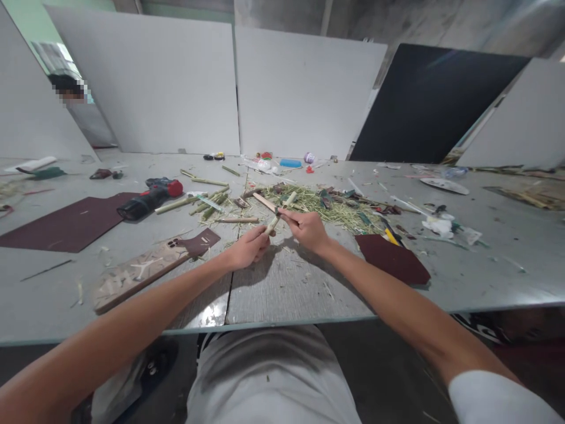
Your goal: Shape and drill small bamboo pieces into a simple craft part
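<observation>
My left hand point(251, 248) is closed around the lower end of a pale green stalk point(289, 201), which slants up and away to the right. My right hand point(309, 231) pinches a flat tan strip point(263, 202) with a dark piece near the fingertips. The strip crosses the stalk just above my left hand; its exact kind is unclear. Behind both hands spreads a heap of thin green shavings point(348, 209). A short thin stick point(237, 220) lies left of the stalk, near more cut green stalks point(205, 199).
At left are a cordless drill point(152, 197), a dark red sheet point(66, 221) and a patterned phone case point(141, 268). Another dark red sheet point(392, 259) and a yellow-and-black tool point(391, 234) lie at right. White panels point(309, 94) stand behind the table. A person point(73, 97) is at far left.
</observation>
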Available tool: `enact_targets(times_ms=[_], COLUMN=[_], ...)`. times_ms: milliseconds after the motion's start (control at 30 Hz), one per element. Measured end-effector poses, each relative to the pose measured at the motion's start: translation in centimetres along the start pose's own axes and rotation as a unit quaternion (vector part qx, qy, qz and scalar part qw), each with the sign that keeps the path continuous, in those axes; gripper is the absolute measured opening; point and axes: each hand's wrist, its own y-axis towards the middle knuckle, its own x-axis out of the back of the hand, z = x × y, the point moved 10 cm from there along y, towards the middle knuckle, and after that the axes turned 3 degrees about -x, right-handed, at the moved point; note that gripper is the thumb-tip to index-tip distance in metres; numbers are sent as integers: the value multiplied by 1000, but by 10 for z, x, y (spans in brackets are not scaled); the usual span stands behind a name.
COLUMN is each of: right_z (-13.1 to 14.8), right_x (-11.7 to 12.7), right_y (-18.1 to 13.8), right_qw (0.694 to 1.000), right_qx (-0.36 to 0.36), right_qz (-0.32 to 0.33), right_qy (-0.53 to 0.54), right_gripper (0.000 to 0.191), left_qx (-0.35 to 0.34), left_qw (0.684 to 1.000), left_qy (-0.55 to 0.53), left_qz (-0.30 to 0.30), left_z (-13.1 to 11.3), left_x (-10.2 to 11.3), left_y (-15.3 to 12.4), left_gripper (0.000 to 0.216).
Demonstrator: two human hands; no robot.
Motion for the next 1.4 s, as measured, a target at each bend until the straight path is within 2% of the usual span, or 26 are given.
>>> enact_targets(times_ms=[133, 233, 333, 433, 567, 667, 767, 867, 1000, 1100, 1200, 1233, 1333, 1400], right_z=[6, -3, 13, 4, 5, 1, 14, 4, 5, -6, 5, 7, 4, 12], right_x=[-8, 0, -12, -3, -1, 5, -9, 3, -1, 10, 0, -1, 8, 4], right_y=[-1, -1, -3, 1, 4, 2, -1, 4, 8, 6, 0, -1, 0, 1], right_qw=[998, 1000, 997, 999, 999, 999, 997, 999, 999, 999, 999, 999, 1000, 999], right_qx=[47, -7, 47, -1, 15, -12, 39, -11, 10, -30, 21, 30, 8, 47], right_qz=[41, -6, 54, 9, 14, -15, 52, -4, 26, -22, 31, 36, -7, 18], right_qy=[-3, 5, 40, 48, 47, 31, 31, 34, 42, 20, 20, 21, 4, -10], right_gripper=[34, 35, 35, 34, 34, 32, 33, 34, 34, 33, 34, 34, 34, 35], left_qx=[-2, -2, -4, -9, -7, -5, -5, -3, -8, -17, -30, -35, -48, -49], left_qw=[1000, 1000, 1000, 1000, 1000, 1000, 1000, 1000, 1000, 1000, 998, 997, 993, 991], left_qy=[4, 0, -11, -15, -2, 2, -12, -20, -4, 17, 51, 62, 102, 119], left_qz=[0, 5, 1, 0, 0, -5, -13, -14, -8, -2, 3, 5, 19, 23], left_z=[0, 0, -1, -3, -4, -3, -3, -3, -3, -4, -5, -6, -9, -11], left_x=[0, -1, -1, -2, -3, -2, -1, -1, -3, -3, -3, -3, -5, -5], left_y=[0, 1, 1, 1, 0, 0, 0, 1, 0, 0, 0, 1, 0, -1], left_gripper=[22, 22, 24, 26, 24, 20, 22, 18, 19, 20, 26, 26, 25, 26])
